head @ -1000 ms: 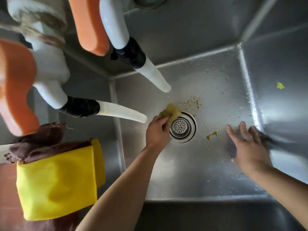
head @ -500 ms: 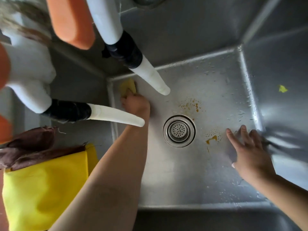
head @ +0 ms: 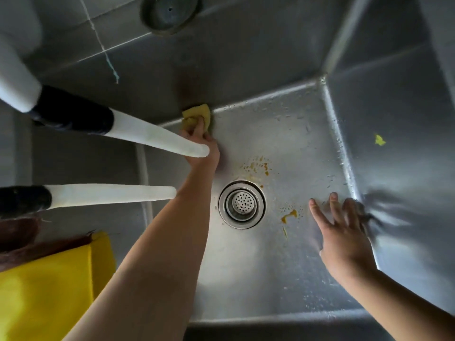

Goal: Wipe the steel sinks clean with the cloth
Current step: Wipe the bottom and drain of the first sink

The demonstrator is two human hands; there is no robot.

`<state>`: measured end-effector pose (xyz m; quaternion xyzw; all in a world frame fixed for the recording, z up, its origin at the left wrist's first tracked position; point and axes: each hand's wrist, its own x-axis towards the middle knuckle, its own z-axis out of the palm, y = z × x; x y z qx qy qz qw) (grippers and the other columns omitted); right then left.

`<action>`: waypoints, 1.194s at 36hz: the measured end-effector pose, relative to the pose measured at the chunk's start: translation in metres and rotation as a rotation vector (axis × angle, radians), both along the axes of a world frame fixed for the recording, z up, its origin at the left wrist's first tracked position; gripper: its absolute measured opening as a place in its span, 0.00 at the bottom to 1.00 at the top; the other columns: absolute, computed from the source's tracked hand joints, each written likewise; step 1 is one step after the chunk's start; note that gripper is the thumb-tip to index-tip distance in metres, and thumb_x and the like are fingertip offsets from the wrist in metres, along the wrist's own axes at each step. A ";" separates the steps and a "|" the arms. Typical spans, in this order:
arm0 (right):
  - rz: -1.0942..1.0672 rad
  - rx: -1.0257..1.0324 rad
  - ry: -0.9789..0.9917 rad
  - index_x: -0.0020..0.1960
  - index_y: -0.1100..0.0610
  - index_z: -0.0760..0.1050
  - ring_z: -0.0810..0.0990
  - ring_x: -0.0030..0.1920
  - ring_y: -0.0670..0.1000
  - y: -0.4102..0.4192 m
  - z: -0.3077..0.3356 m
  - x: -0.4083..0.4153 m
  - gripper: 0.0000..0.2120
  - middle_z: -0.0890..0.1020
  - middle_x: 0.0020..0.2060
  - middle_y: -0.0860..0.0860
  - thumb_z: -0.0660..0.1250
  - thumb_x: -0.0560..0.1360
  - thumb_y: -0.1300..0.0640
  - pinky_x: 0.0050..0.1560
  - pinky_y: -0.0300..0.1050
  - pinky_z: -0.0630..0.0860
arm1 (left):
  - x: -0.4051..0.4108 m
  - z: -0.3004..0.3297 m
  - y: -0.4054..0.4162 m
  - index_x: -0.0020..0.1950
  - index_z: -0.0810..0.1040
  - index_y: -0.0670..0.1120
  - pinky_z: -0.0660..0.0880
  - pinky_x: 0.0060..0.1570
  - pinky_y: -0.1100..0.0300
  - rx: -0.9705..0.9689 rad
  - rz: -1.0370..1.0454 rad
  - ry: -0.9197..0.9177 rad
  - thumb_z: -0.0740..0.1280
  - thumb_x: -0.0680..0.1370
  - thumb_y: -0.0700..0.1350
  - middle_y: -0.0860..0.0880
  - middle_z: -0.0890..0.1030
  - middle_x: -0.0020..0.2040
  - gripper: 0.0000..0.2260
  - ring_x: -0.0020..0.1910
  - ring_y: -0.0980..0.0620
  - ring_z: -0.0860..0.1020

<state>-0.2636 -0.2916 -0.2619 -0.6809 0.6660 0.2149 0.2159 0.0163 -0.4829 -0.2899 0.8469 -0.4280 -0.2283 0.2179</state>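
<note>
- The small yellow-green cloth [head: 196, 116] is crumpled, with folds and a bent upper corner; its colour is dull mustard, darker in the creases.
- It lies at the far edge of the steel sink floor [head: 283, 134], just where the floor meets the back wall, a little left of the middle.
- The left hand [head: 202, 143] pinches this cloth with curled fingers and presses it into that corner line; the cloth sticks out above the fingers.
- The right hand [head: 344, 239] lies with straight, spread fingers on the sink floor near the right wall, and it holds nothing.
- The round perforated steel drain strainer [head: 242, 204] sits between both hands.
- Orange-brown stains [head: 258, 167] are above the drain, and another orange smear [head: 289, 215] is to its right, near the right fingers.
- A small yellow scrap [head: 380, 140] sticks on the right wall.
- Two white tapered spouts with black collars [head: 110, 195] reach from the left; the upper one crosses in front of the left hand.
- A bright yellow fabric [head: 46, 291] is at the lower left.
</note>
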 end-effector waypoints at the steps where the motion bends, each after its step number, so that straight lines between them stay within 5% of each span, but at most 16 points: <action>1: -0.005 -0.023 -0.009 0.77 0.50 0.62 0.62 0.72 0.72 0.001 -0.002 0.000 0.47 0.62 0.76 0.64 0.77 0.63 0.65 0.68 0.67 0.64 | 0.004 -0.003 0.003 0.73 0.72 0.51 0.56 0.75 0.56 -0.021 -0.073 -0.004 0.61 0.81 0.41 0.42 0.66 0.71 0.20 0.70 0.41 0.67; 7: -0.025 0.001 -0.019 0.78 0.48 0.59 0.60 0.74 0.70 0.000 -0.001 0.001 0.46 0.59 0.77 0.61 0.77 0.66 0.64 0.68 0.65 0.66 | -0.002 -0.001 0.038 0.67 0.79 0.52 0.60 0.67 0.62 -0.028 -0.432 -0.126 0.64 0.79 0.38 0.42 0.74 0.63 0.18 0.61 0.42 0.72; 10: -0.022 -0.006 -0.029 0.79 0.44 0.50 0.53 0.77 0.67 -0.001 0.004 0.002 0.47 0.50 0.79 0.58 0.72 0.71 0.66 0.71 0.60 0.64 | -0.011 0.000 0.070 0.64 0.81 0.53 0.72 0.60 0.51 -0.069 -0.466 -0.136 0.64 0.77 0.39 0.45 0.78 0.56 0.18 0.54 0.41 0.74; 16: -0.035 0.060 -0.091 0.78 0.41 0.35 0.38 0.78 0.63 -0.003 0.009 0.000 0.47 0.34 0.78 0.53 0.63 0.77 0.66 0.76 0.54 0.60 | -0.028 0.007 0.126 0.66 0.79 0.56 0.69 0.62 0.58 0.042 -0.486 0.041 0.62 0.79 0.37 0.52 0.74 0.55 0.20 0.57 0.47 0.71; 19: -0.048 0.056 -0.112 0.78 0.40 0.36 0.37 0.78 0.62 -0.002 0.010 0.000 0.47 0.32 0.77 0.53 0.62 0.76 0.69 0.76 0.54 0.61 | -0.040 0.021 0.137 0.64 0.80 0.54 0.71 0.61 0.60 0.115 -0.301 0.186 0.63 0.79 0.36 0.54 0.72 0.53 0.18 0.54 0.52 0.75; 24: -0.045 0.062 -0.114 0.78 0.40 0.35 0.37 0.78 0.62 -0.004 0.010 0.001 0.48 0.32 0.77 0.53 0.62 0.76 0.68 0.76 0.53 0.58 | -0.063 0.042 0.129 0.56 0.81 0.54 0.72 0.54 0.64 -0.103 0.297 0.334 0.59 0.76 0.33 0.50 0.73 0.53 0.20 0.45 0.60 0.77; 28: -0.042 0.047 -0.094 0.78 0.41 0.35 0.39 0.78 0.63 -0.004 0.009 0.003 0.45 0.35 0.78 0.56 0.63 0.78 0.64 0.77 0.57 0.53 | -0.064 0.050 0.094 0.64 0.78 0.45 0.72 0.57 0.59 -0.225 0.576 0.370 0.56 0.75 0.32 0.40 0.76 0.57 0.22 0.52 0.45 0.78; 32: -0.045 0.004 -0.083 0.79 0.43 0.39 0.42 0.78 0.65 -0.002 0.006 0.003 0.44 0.38 0.79 0.57 0.65 0.77 0.63 0.75 0.57 0.55 | -0.071 0.050 0.048 0.66 0.76 0.42 0.68 0.58 0.61 -0.233 0.799 0.404 0.57 0.78 0.33 0.40 0.72 0.60 0.18 0.56 0.41 0.75; 36: -0.061 -0.018 -0.080 0.80 0.44 0.47 0.48 0.78 0.66 -0.002 0.003 0.004 0.46 0.46 0.79 0.59 0.69 0.73 0.65 0.74 0.61 0.57 | -0.084 0.044 0.019 0.73 0.69 0.44 0.70 0.59 0.50 0.024 0.591 0.410 0.58 0.81 0.40 0.39 0.71 0.69 0.19 0.66 0.41 0.72; 40: -0.114 -0.094 -0.136 0.75 0.48 0.66 0.61 0.73 0.70 0.000 -0.004 0.003 0.47 0.61 0.76 0.62 0.75 0.61 0.71 0.63 0.68 0.69 | -0.092 0.034 -0.021 0.74 0.68 0.49 0.66 0.67 0.48 0.023 0.409 0.344 0.56 0.81 0.40 0.43 0.68 0.73 0.21 0.71 0.42 0.68; 43: -0.104 -0.063 -0.127 0.77 0.47 0.62 0.56 0.76 0.69 0.000 -0.005 0.005 0.45 0.56 0.78 0.60 0.71 0.65 0.71 0.67 0.66 0.66 | -0.095 0.019 -0.033 0.72 0.71 0.50 0.62 0.70 0.51 0.045 0.227 0.211 0.56 0.79 0.39 0.46 0.67 0.73 0.21 0.72 0.44 0.66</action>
